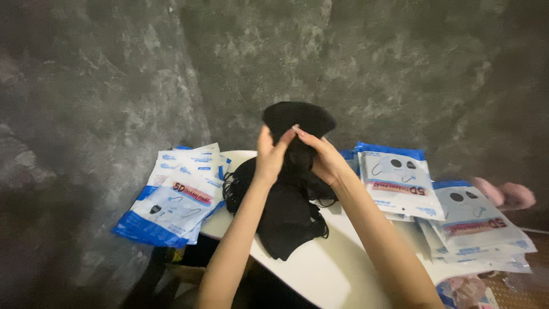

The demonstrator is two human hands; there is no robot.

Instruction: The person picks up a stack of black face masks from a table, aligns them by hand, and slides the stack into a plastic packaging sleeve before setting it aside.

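Both my hands are raised above a small white table [337, 269]. My left hand [269, 157] and my right hand [323, 155] pinch a black face mask [298, 118] held upright between them, their fingertips meeting at its lower edge. Under my hands a heap of several more black masks [283, 214] lies on the table, with thin ear loops trailing at its edges.
A stack of blue-and-white mask packets [177, 197] overhangs the table's left side. More such packets [400, 180] [480, 226] are spread on the right. A pink object [509, 194] lies at the far right. A grey mottled wall [372, 63] stands close behind.
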